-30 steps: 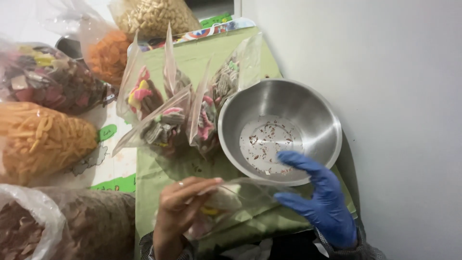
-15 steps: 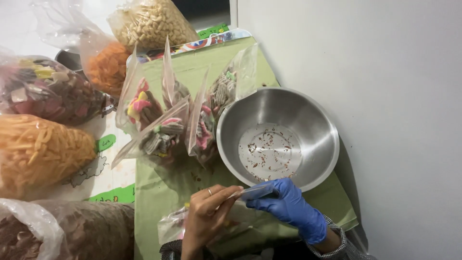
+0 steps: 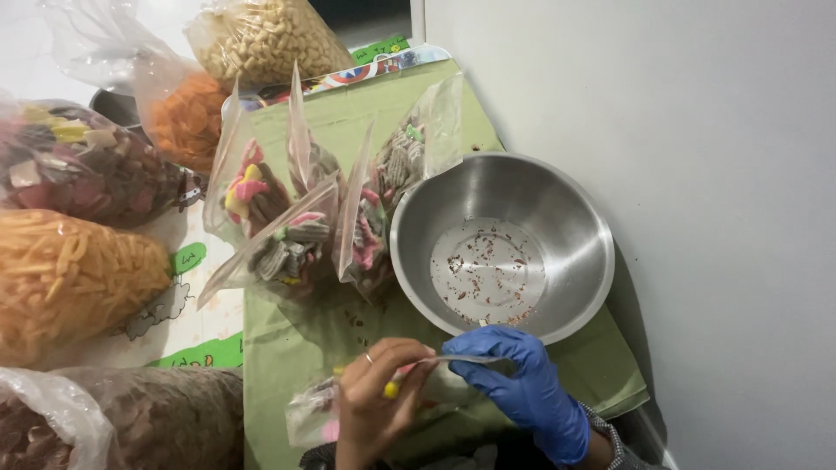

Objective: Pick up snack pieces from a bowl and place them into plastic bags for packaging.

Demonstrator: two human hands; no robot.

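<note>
While both hands work at the near edge of the green cloth [image 3: 348, 109], a small clear bag [image 3: 366, 400] of mixed coloured snacks lies flat between them. Left hand [image 3: 376, 402], bare, ring on 1 finger: fingers curled, pinching the bag's top strip at its left end. Right hand [image 3: 522, 383], blue glove: thumb and fingers pressed together on the same strip at its right end, just below the steel bowl [image 3: 575, 218]. Bag position: on the cloth, near the bowl's near rim, not touching it as far as can be seen.

Count, rest of the surface:
- 1 steel bowl, upright, holding only reddish crumbs on its base.
- Approx. 4 filled small clear bags [image 3: 296, 218] standing upright in a cluster, left of the bowl, nearest one touching its rim.
- 6 large bulk bags along the left & far sides: 1 pale puffs [image 3: 261, 35], 1 orange pieces [image 3: 187, 117], 1 mixed dark/pink/yellow [image 3: 78, 161], 1 orange sticks [image 3: 70, 278], 1 brown chips [image 3: 148, 418], 1 clear, contents unclear [image 3: 87, 35].
- Loose crumbs on the cloth betw. cluster and hands.
</note>
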